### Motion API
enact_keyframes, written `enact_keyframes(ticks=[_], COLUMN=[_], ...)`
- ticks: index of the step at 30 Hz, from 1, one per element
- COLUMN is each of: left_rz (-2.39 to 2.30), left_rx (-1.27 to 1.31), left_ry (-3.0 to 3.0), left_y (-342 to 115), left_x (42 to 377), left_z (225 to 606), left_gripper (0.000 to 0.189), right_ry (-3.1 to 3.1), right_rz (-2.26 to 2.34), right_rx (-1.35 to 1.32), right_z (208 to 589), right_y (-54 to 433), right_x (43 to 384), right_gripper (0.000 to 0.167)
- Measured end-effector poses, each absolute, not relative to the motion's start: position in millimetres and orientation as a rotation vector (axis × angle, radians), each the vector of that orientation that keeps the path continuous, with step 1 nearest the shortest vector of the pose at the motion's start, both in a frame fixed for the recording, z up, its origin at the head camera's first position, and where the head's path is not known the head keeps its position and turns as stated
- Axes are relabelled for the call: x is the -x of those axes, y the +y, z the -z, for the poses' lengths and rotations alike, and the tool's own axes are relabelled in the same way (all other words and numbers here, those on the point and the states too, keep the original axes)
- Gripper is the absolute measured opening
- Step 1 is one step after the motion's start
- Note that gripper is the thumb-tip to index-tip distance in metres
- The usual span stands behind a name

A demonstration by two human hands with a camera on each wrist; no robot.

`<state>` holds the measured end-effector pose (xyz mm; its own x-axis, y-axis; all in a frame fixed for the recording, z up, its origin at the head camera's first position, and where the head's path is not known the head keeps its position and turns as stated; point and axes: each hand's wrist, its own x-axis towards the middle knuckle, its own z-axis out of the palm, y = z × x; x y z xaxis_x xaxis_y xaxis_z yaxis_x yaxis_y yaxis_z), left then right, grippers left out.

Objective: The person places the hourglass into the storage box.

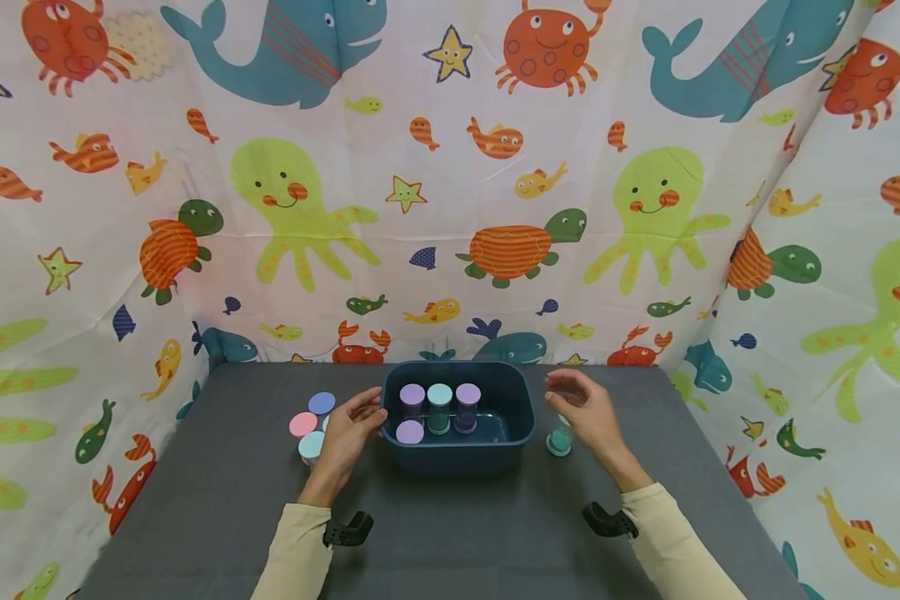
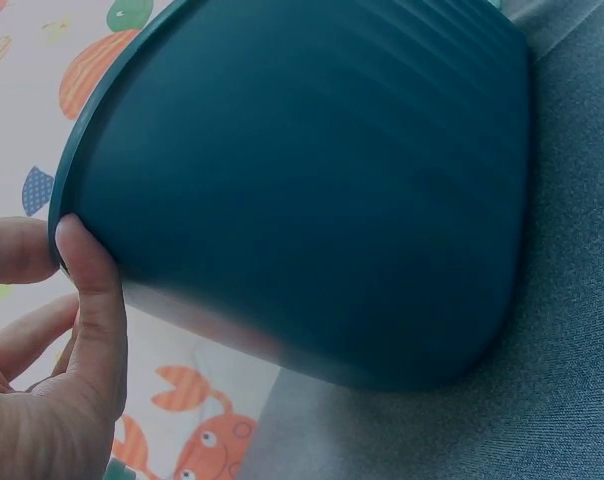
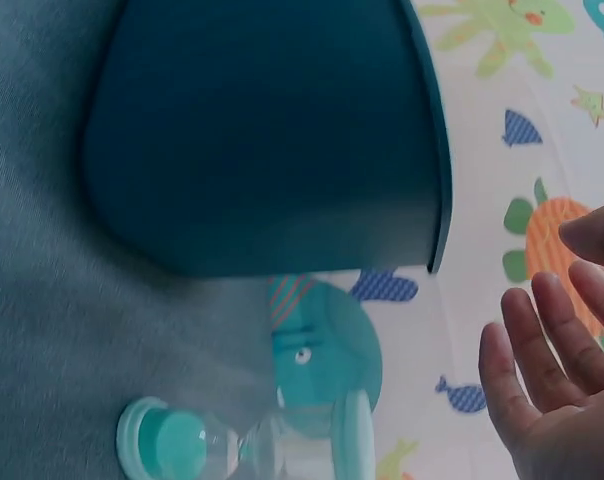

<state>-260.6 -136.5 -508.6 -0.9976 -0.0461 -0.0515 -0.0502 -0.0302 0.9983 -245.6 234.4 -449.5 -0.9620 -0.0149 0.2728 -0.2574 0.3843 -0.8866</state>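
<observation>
A dark teal plastic bin (image 1: 457,460) stands on the table. My left hand (image 1: 348,437) pinches its left rim between thumb and fingers, which the left wrist view shows close up. Inside are a teal sand timer (image 1: 440,408), a purple sand timer (image 1: 468,408) beside it, another purple one (image 1: 412,400) at the left, and a purple-capped one (image 1: 409,432) in front. My right hand (image 1: 591,415) hovers to the right of the bin, fingers loosely bent and holding nothing. Below it a teal sand timer (image 3: 182,445) stands upright on the table, partly hidden by the hand in the head view.
Left of the bin stand several more capped timers, among them a blue one (image 1: 322,403), a pink one (image 1: 303,425) and a light teal one (image 1: 311,446), partly behind my left hand. A sea-animal curtain (image 1: 435,125) encloses the grey table (image 1: 480,533) at the back and sides.
</observation>
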Motion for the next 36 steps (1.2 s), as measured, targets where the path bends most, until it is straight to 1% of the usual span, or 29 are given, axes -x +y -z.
enact_keyframes(ticks=[5, 12, 19, 25, 31, 36], left_rz=[-2.247, -2.249, -2.251, -2.243, -2.243, -2.245], left_rx=[0.108, 0.104, 0.106, 0.11, 0.12, 0.114], left_ry=[2.191, 2.188, 2.183, 2.191, 2.202, 2.216], left_y=[-136.1, -136.7, -136.4, -136.6, -136.5, -136.2], left_x=[258.9, 259.4, 259.2, 259.3, 260.4, 259.9], left_z=[507.4, 508.4, 507.9, 509.1, 511.0, 510.9], left_gripper=[0.045, 0.045, 0.046, 0.045, 0.044, 0.045], right_ry=[-2.39, -2.434, -2.484, -2.511, -2.53, -2.538], right_rz=[-1.611, -1.553, -1.578, -1.597, -1.601, -1.601], right_rx=[-0.214, -0.104, -0.047, -0.033, -0.05, -0.067], right_z=[448.3, 470.9, 483.0, 478.7, 503.9, 515.0], right_y=[243.2, 264.1, 273.8, 271.1, 280.6, 284.6], right_x=[241.9, 252.4, 252.0, 243.2, 248.3, 247.6], right_gripper=[0.033, 0.04, 0.048, 0.052, 0.062, 0.063])
